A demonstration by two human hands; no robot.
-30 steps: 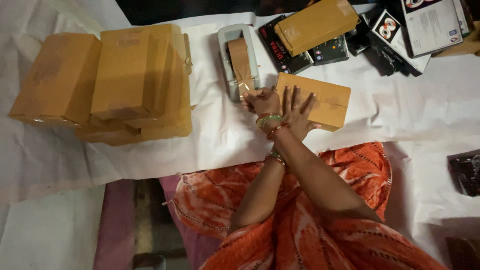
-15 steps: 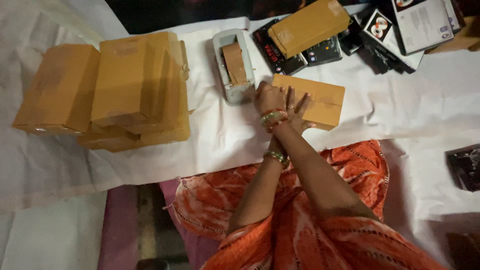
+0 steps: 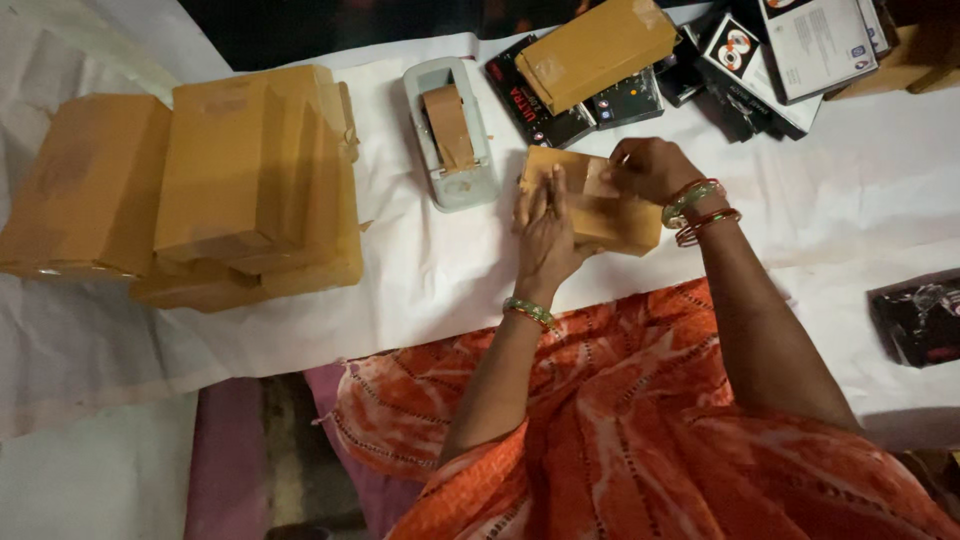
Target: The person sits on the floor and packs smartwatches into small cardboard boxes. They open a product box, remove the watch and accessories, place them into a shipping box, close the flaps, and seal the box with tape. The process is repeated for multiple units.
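My left hand (image 3: 548, 232) lies flat, fingers pressed together, on the brown paper-wrapped box (image 3: 600, 205) sitting on the white sheet (image 3: 440, 280) just right of the tape dispenser (image 3: 450, 130). My right hand (image 3: 650, 168) pinches the wrapping at the box's far top edge. A stack of wrapped parcels (image 3: 200, 180) lies well to the left.

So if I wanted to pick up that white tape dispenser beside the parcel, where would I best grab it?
Probably across the tape dispenser's two long sides, coming down from above. It lies flat on the white sheet with its long sides bare and the brown tape roll sitting in the middle. Its right side is close to the left hand on the brown parcel, so wait until that clears.
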